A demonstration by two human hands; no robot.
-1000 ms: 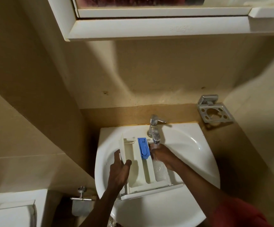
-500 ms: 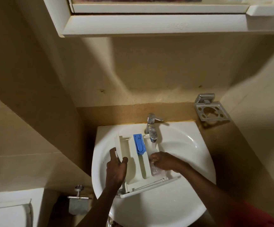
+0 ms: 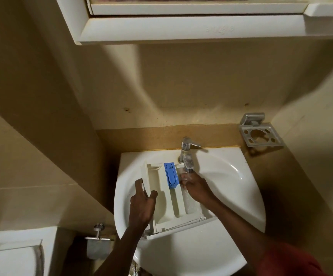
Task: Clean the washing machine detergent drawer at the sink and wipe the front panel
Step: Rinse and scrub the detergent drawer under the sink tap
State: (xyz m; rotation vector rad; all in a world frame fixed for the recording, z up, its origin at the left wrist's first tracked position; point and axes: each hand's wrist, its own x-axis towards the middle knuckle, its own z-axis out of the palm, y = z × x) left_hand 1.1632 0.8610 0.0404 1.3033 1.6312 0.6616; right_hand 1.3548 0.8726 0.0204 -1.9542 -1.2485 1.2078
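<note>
drawer (image 3: 161, 204) in sink (image 3: 231, 196) at frame centre, L hand (image 3: 141, 208) fingers pinching its left wall, R hand (image 3: 196, 188) under tap (image 3: 187, 156), fingers blurred so can't tell; risk: wet plastic slips, drawer tips.

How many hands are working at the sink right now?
2. The left hand grips the left wall of the detergent drawer; the right hand is at its right compartment, under the tap. None looks hidden.
</note>
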